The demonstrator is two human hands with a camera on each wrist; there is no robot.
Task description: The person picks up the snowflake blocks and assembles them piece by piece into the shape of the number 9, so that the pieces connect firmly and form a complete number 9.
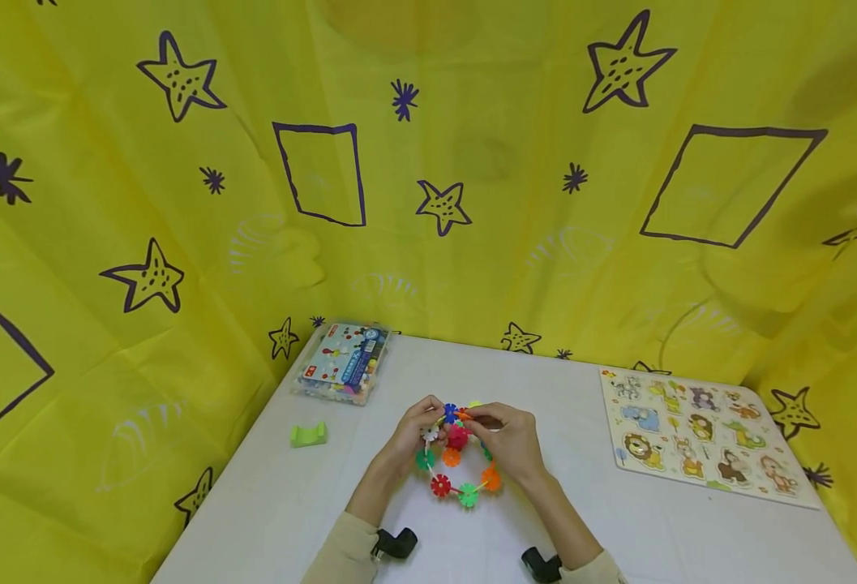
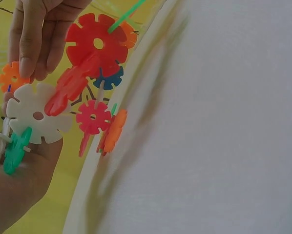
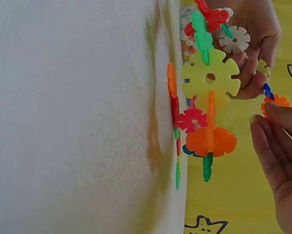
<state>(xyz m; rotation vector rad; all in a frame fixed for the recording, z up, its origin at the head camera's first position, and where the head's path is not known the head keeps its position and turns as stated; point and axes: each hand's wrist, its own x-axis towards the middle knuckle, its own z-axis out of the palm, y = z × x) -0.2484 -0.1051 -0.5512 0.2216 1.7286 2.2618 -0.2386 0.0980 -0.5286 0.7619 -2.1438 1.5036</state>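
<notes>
A ring of colourful notched plastic discs, slotted edge to edge, is held up over the white table; a red disc (image 1: pixel 440 486), a light green disc (image 1: pixel 468 495) and an orange disc (image 1: pixel 491 478) form its near side. My left hand (image 1: pixel 408 435) grips the ring at its left, its fingers curled beside a white disc (image 2: pixel 38 115). Between thumb and fingertips, my right hand (image 1: pixel 510 438) pinches a small orange disc (image 3: pixel 279 103), which meets a blue disc (image 3: pixel 268 91) at the far side. Inside the ring shows a pinkish-red disc (image 1: pixel 457 438).
A clear box (image 1: pixel 344 365) with a printed blue label stands at the back left. Nearer lies a light green notched block (image 1: pixel 308 435). An animal puzzle board (image 1: pixel 676 466) rests at the right. Yellow curtain (image 1: pixel 472 276) hangs behind the table (image 1: pixel 691 535).
</notes>
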